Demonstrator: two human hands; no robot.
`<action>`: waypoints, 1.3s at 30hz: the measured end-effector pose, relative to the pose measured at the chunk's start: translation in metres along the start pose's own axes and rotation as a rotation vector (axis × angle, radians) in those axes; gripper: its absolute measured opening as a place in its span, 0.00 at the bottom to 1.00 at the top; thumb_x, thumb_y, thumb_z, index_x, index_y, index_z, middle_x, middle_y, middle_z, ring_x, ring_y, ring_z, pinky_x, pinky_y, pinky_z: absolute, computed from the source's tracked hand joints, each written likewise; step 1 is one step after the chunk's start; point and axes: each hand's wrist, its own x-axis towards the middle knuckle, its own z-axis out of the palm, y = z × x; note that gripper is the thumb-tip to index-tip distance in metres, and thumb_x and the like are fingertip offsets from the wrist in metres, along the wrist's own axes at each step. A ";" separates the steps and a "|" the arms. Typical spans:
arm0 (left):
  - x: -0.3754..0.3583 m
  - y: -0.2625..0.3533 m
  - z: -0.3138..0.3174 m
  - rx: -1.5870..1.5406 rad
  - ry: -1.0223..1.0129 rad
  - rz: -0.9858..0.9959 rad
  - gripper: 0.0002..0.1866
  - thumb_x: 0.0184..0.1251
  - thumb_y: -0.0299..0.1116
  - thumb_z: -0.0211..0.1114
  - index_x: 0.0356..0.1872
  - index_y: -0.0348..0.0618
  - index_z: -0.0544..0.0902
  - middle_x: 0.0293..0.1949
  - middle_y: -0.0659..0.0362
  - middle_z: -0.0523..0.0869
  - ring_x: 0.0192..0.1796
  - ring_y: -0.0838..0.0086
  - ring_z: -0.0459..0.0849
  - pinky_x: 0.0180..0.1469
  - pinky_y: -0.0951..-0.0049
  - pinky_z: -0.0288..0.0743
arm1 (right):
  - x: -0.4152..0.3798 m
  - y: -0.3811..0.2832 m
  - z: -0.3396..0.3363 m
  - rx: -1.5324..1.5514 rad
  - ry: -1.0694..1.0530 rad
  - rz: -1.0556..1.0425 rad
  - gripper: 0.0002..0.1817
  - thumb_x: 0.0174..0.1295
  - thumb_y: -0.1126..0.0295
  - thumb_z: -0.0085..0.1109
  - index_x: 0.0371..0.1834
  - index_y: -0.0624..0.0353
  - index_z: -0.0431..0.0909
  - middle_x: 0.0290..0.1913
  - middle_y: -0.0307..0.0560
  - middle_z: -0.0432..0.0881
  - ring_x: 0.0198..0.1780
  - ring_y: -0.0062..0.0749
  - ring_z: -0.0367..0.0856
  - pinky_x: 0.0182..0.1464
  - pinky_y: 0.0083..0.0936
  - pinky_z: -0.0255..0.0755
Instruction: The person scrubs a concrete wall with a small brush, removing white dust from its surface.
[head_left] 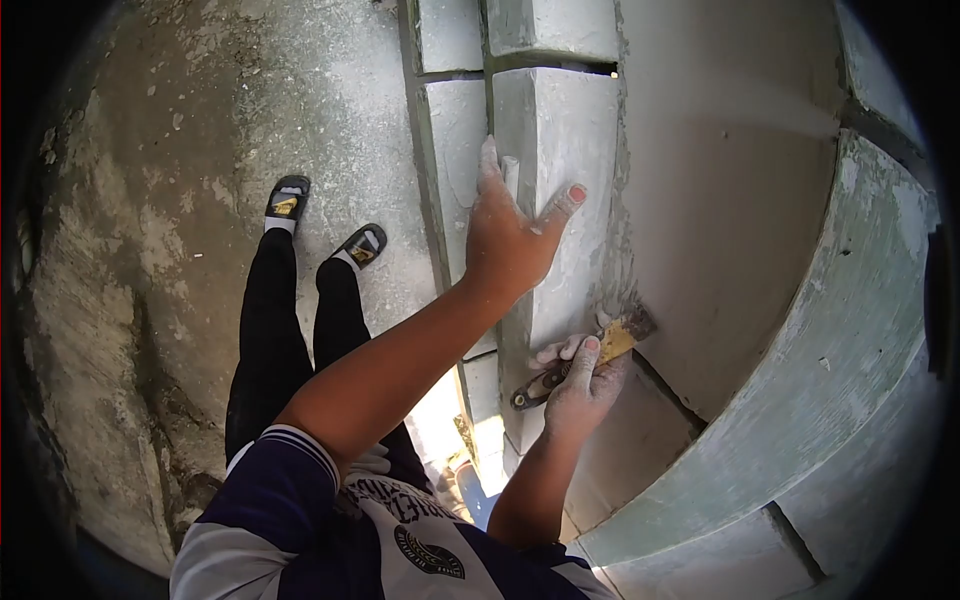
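Note:
My right hand [585,392], dusted with pale powder, is closed around a putty knife [617,340]. The knife has a dark handle and a yellowish, smeared blade, its broad end at the grey wall surface [725,220] beside the raised band. Higher up, my left hand [508,235] lies over the pale raised block [575,130], back of the hand showing. Its thumb and fingers are spread and whitened at the tips, with nothing visibly held. Part of its palm side is hidden. Rough grey filler runs along the block's edge next to the wall.
A curved greenish-grey band [770,370] and dark grooves cross the wall at right. At left is a rough, stained concrete floor [190,130], where feet in black slides [287,197] stand. A bright gap [445,430] shows below my left forearm.

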 end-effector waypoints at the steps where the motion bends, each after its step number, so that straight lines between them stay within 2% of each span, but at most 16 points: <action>1: 0.001 -0.004 0.000 -0.005 -0.010 0.025 0.61 0.62 0.56 0.72 0.76 0.24 0.41 0.70 0.24 0.60 0.72 0.41 0.68 0.72 0.56 0.65 | 0.000 -0.002 -0.001 -0.033 0.008 0.022 0.14 0.79 0.68 0.45 0.62 0.62 0.70 0.26 0.38 0.71 0.20 0.19 0.71 0.20 0.18 0.66; 7: 0.005 -0.006 -0.003 0.000 -0.073 0.064 0.60 0.63 0.53 0.72 0.75 0.20 0.40 0.69 0.22 0.58 0.74 0.38 0.64 0.72 0.55 0.65 | 0.006 -0.009 0.001 -0.161 0.116 0.110 0.12 0.78 0.64 0.48 0.52 0.61 0.71 0.21 0.35 0.65 0.16 0.16 0.60 0.16 0.19 0.57; 9: 0.003 -0.010 -0.003 0.033 -0.074 0.096 0.56 0.66 0.50 0.71 0.74 0.22 0.42 0.65 0.27 0.64 0.69 0.45 0.70 0.68 0.58 0.69 | 0.008 -0.006 -0.001 -0.196 0.131 0.129 0.11 0.78 0.63 0.48 0.48 0.61 0.71 0.20 0.34 0.63 0.15 0.15 0.58 0.14 0.19 0.55; 10: 0.003 -0.011 -0.002 0.051 -0.064 0.133 0.52 0.67 0.47 0.71 0.74 0.24 0.45 0.61 0.32 0.71 0.64 0.52 0.77 0.65 0.62 0.73 | 0.009 -0.004 -0.002 -0.218 0.137 0.110 0.11 0.78 0.63 0.48 0.47 0.60 0.71 0.19 0.34 0.63 0.14 0.15 0.57 0.14 0.19 0.55; 12: 0.004 -0.012 -0.002 0.018 -0.073 0.134 0.52 0.67 0.46 0.71 0.74 0.24 0.45 0.61 0.32 0.70 0.63 0.51 0.77 0.64 0.61 0.73 | 0.009 -0.001 -0.003 -0.257 0.145 0.071 0.11 0.78 0.62 0.48 0.44 0.60 0.70 0.19 0.33 0.62 0.13 0.15 0.56 0.14 0.19 0.55; 13: 0.004 -0.012 -0.002 -0.033 -0.093 0.095 0.56 0.66 0.48 0.71 0.74 0.21 0.42 0.65 0.26 0.63 0.69 0.43 0.70 0.68 0.57 0.69 | 0.010 -0.002 -0.003 -0.276 0.149 0.073 0.11 0.78 0.62 0.48 0.44 0.60 0.70 0.19 0.33 0.62 0.14 0.15 0.57 0.14 0.19 0.55; 15: 0.006 -0.012 -0.004 -0.078 -0.114 0.072 0.60 0.64 0.51 0.72 0.74 0.18 0.39 0.69 0.21 0.56 0.74 0.35 0.64 0.72 0.53 0.65 | 0.012 -0.006 0.000 -0.309 0.157 0.080 0.11 0.78 0.63 0.48 0.44 0.60 0.70 0.19 0.33 0.62 0.14 0.15 0.57 0.14 0.18 0.55; 18: 0.007 -0.014 -0.003 -0.074 -0.120 0.097 0.60 0.64 0.50 0.72 0.74 0.18 0.38 0.69 0.21 0.55 0.73 0.34 0.64 0.72 0.53 0.65 | 0.015 -0.018 0.016 -0.357 0.190 0.121 0.10 0.78 0.64 0.48 0.45 0.61 0.69 0.19 0.33 0.62 0.14 0.14 0.58 0.13 0.18 0.55; 21: 0.007 -0.014 -0.005 -0.053 -0.131 0.096 0.60 0.64 0.50 0.72 0.74 0.18 0.38 0.69 0.21 0.55 0.73 0.34 0.64 0.72 0.52 0.65 | 0.012 0.003 0.003 -0.391 0.190 0.094 0.10 0.78 0.65 0.47 0.46 0.61 0.70 0.19 0.34 0.63 0.13 0.14 0.57 0.13 0.19 0.56; 24: 0.010 -0.012 -0.007 -0.027 -0.139 0.101 0.60 0.64 0.51 0.71 0.74 0.17 0.38 0.69 0.20 0.54 0.73 0.33 0.64 0.72 0.52 0.65 | 0.014 -0.002 0.004 -0.347 0.184 0.113 0.11 0.77 0.65 0.49 0.47 0.64 0.72 0.18 0.36 0.69 0.13 0.17 0.65 0.15 0.20 0.58; 27: 0.007 -0.014 -0.005 -0.053 -0.145 0.106 0.61 0.65 0.52 0.71 0.74 0.17 0.37 0.69 0.20 0.54 0.73 0.33 0.64 0.72 0.51 0.64 | 0.020 -0.016 0.021 -0.373 0.216 0.124 0.12 0.77 0.65 0.49 0.46 0.64 0.72 0.18 0.36 0.69 0.13 0.17 0.65 0.15 0.20 0.58; 33: 0.012 -0.014 -0.008 -0.016 -0.149 0.149 0.61 0.65 0.53 0.70 0.73 0.16 0.37 0.69 0.19 0.54 0.73 0.33 0.64 0.72 0.51 0.65 | 0.013 -0.007 0.001 -0.441 0.177 0.116 0.12 0.78 0.64 0.49 0.48 0.64 0.72 0.18 0.37 0.69 0.13 0.17 0.65 0.14 0.20 0.58; 36: 0.006 -0.014 -0.006 0.003 -0.152 0.120 0.61 0.65 0.53 0.70 0.74 0.17 0.36 0.69 0.19 0.55 0.72 0.32 0.64 0.71 0.51 0.65 | 0.020 -0.029 0.030 -0.395 0.218 0.154 0.12 0.78 0.64 0.49 0.47 0.65 0.72 0.17 0.37 0.69 0.13 0.18 0.66 0.14 0.20 0.59; 39: 0.006 -0.018 -0.007 0.010 -0.142 0.131 0.61 0.65 0.53 0.70 0.74 0.17 0.36 0.68 0.19 0.55 0.72 0.32 0.65 0.71 0.52 0.65 | 0.019 -0.017 0.020 -0.411 0.218 0.122 0.11 0.77 0.66 0.49 0.46 0.65 0.70 0.20 0.35 0.66 0.14 0.15 0.59 0.15 0.18 0.58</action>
